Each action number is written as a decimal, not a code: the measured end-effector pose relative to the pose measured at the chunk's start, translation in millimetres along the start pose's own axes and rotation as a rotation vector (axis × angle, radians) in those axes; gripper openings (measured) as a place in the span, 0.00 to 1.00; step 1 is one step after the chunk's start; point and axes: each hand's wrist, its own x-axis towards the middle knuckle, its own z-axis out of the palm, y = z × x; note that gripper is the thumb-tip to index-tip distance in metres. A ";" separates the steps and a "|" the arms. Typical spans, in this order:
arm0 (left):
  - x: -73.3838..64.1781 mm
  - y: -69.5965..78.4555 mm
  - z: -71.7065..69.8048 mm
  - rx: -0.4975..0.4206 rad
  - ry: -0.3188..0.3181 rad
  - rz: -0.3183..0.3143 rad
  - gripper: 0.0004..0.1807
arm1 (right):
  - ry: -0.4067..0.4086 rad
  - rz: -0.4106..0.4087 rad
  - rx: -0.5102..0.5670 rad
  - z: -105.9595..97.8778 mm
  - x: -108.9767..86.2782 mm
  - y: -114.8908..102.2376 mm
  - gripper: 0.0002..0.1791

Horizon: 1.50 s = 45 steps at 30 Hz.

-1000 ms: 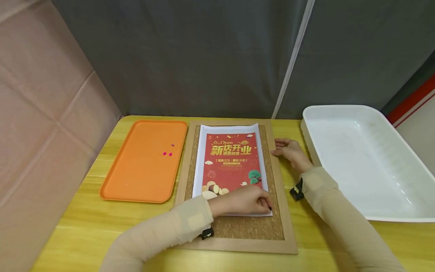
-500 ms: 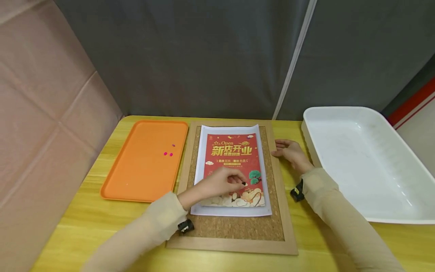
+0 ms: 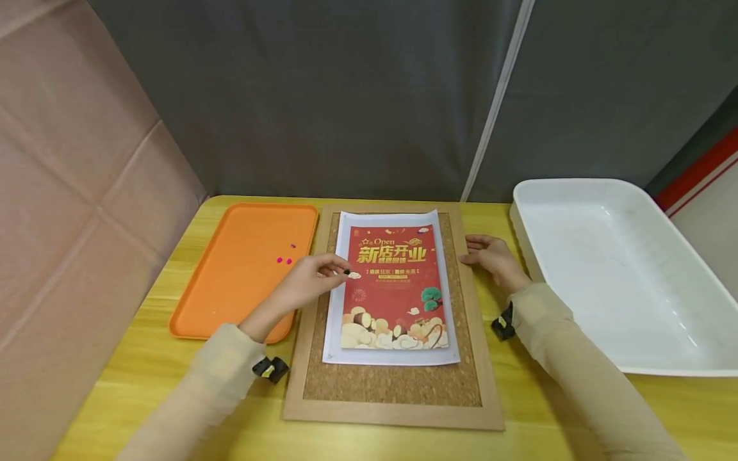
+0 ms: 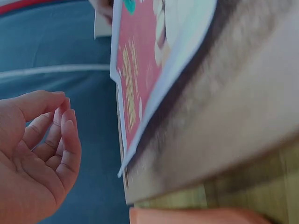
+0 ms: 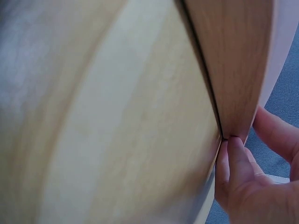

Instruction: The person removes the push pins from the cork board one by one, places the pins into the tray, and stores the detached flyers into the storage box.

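Observation:
My left hand (image 3: 305, 278), in the head view, hovers over the left side of the poster (image 3: 398, 288) and the framed corkboard (image 3: 392, 390). Thumb and fingertips meet, with a small black thing (image 3: 347, 271) showing at their tips; in the left wrist view the fingertips touch and that thing is hidden. The red poster, on white paper with slightly curled edges, lies on the cork. At the board's right edge, my right hand (image 3: 492, 259) grips the wooden frame; the right wrist view shows the thumb (image 5: 278, 133) on one side and fingers (image 5: 240, 163) on the other.
An orange tray (image 3: 230, 275) lies left of the board, with two pink pieces (image 3: 284, 260) and a small purple one (image 3: 293, 246) on it. To the right stands a deep white bin (image 3: 611, 269). A grey curtain (image 3: 346, 96) hangs behind the yellow table (image 3: 144, 365).
My left hand has lifted off the poster's lower right corner and moved left and away across it, the black thing still at its fingertips. The right hand keeps its place on the frame.

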 end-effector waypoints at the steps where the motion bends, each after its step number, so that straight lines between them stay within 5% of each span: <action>1: 0.1 -3.8 -3.9 0.002 0.019 -0.011 0.13 | 0.000 0.001 0.000 -0.1 0.1 0.0 0.35; 7: 0.9 -32.4 -24.8 0.054 0.098 -0.047 0.14 | 0.007 0.006 0.003 -0.1 1.2 -0.1 0.35; 20: -3.1 -76.9 -50.4 0.083 0.131 -0.151 0.15 | 0.008 0.012 0.012 0.0 1.5 -1.0 0.35; 30: -0.7 -92.6 -57.1 0.140 0.126 -0.224 0.14 | 0.010 0.016 0.012 -0.2 2.1 0.3 0.35; 45: 1.8 -102.9 -56.0 0.165 0.105 -0.210 0.14 | 0.006 0.010 0.015 -0.6 2.4 1.0 0.35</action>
